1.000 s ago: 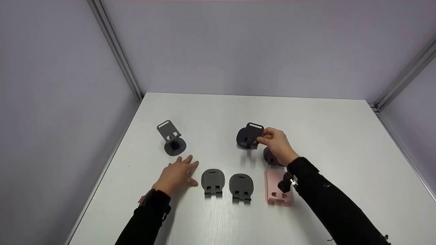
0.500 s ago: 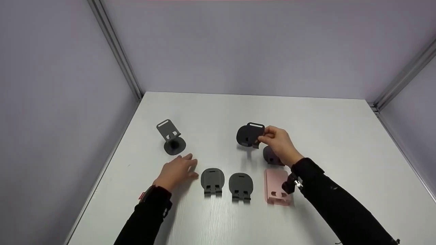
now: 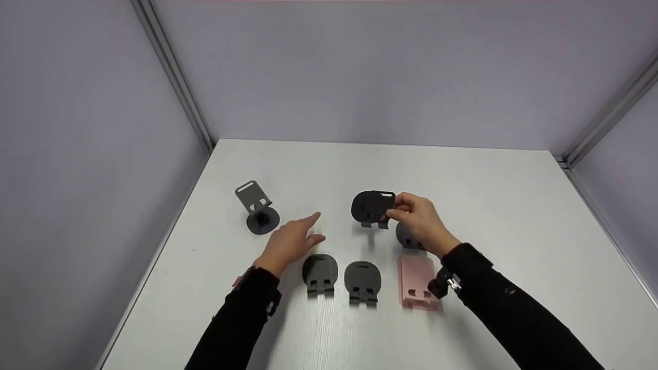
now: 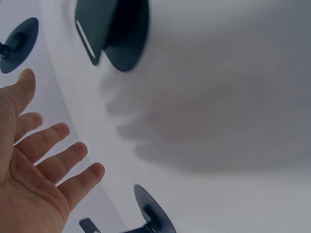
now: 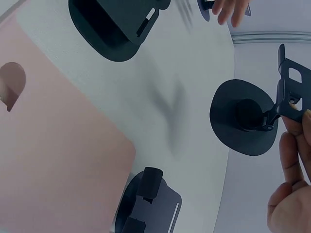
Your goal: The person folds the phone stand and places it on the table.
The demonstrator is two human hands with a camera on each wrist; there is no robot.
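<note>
A dark foldable phone stand (image 3: 367, 208) is held above the table by my right hand (image 3: 422, 223), which pinches its slotted plate at the side. In the right wrist view the stand's round base (image 5: 228, 109) hangs at an angle to the plate. My left hand (image 3: 288, 243) is to the left of it, apart from it, with index finger and thumb extended and nothing in its grasp. The left wrist view shows that palm (image 4: 29, 204) with spread fingers. Farther left, an unfolded grey phone stand (image 3: 252, 196) stands on its round base.
Two folded grey phone stands (image 3: 320, 270) lie in front of my hands. A pink phone stand (image 3: 416, 275) lies to their right. Another dark stand (image 3: 405, 235) is partly hidden behind my right hand. Walls border the white table (image 3: 488, 195).
My left hand has moved right and forward, toward the held phone stand, with its index finger now pointing out. The held stand's plate has turned and lowered to overlap its base.
</note>
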